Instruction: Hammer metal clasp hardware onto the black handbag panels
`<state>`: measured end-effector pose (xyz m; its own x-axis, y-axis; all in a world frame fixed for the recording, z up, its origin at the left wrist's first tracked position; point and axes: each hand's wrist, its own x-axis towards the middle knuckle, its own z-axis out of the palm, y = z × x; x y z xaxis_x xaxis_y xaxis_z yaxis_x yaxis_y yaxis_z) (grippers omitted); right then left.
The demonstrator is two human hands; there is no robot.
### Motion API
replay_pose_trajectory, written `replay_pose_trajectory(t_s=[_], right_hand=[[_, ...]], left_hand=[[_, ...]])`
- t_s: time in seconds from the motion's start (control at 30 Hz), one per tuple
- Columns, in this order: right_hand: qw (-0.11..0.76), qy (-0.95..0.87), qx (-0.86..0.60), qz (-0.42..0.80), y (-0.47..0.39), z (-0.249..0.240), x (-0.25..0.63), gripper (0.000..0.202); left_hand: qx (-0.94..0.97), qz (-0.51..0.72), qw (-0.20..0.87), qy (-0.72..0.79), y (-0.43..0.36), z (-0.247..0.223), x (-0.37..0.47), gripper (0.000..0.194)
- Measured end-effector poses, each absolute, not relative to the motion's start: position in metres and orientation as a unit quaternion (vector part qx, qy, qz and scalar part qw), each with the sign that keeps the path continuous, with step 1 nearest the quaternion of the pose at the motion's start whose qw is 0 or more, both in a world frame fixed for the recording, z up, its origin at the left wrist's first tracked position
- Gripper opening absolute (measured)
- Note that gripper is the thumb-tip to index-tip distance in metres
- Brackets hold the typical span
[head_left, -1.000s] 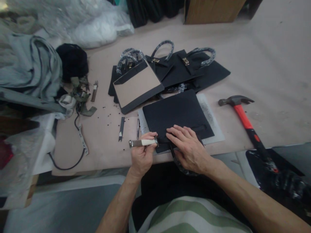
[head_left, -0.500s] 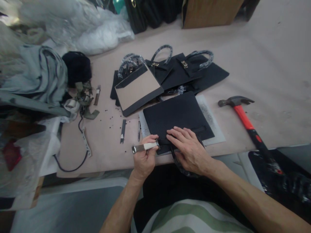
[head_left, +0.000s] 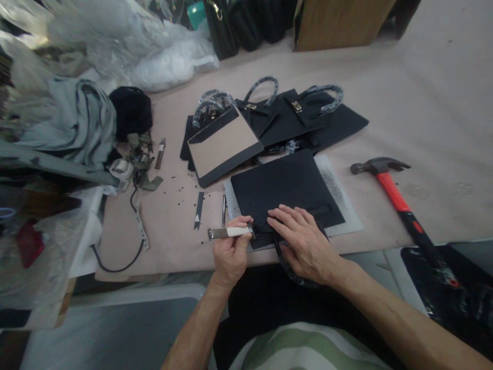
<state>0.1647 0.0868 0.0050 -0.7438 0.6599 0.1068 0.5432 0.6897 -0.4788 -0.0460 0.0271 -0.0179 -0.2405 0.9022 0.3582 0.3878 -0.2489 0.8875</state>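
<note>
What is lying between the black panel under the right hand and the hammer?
In the head view, the speckled pale board sticks out from under the black panel; beyond its edge, the tabletop stretches to the hammer.

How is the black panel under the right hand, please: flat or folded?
Flat where visible: the black panel spreads over the pale board. Covered part: cannot tell.

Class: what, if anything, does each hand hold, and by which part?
The left hand holds a metal tool by its white section. The right hand rests on the black panel; any grip there cannot be told.
</note>
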Motion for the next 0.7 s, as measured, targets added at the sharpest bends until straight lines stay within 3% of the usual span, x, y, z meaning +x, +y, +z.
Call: replay_pose_trajectory(t_s=[0.43,0.57,0.7], right_hand=[[0.16,-0.898,-0.328,0.246,0.088,0.005,0.165,0.061],[0.287,-0.846,-0.336,0.299,0.086,0.015,0.171,0.044],[0.455,-0.684,-0.511,0.252,0.067,0.023,0.187,0.021]], left_hand=[[0.635,0.52,0.193,0.537,0.035,-0.015,-0.045,0.008],[0.627,0.516,0.209,0.545,0.035,-0.015,-0.047,0.007],[0.599,0.524,0.244,0.554,0.029,-0.016,-0.046,0.006]])
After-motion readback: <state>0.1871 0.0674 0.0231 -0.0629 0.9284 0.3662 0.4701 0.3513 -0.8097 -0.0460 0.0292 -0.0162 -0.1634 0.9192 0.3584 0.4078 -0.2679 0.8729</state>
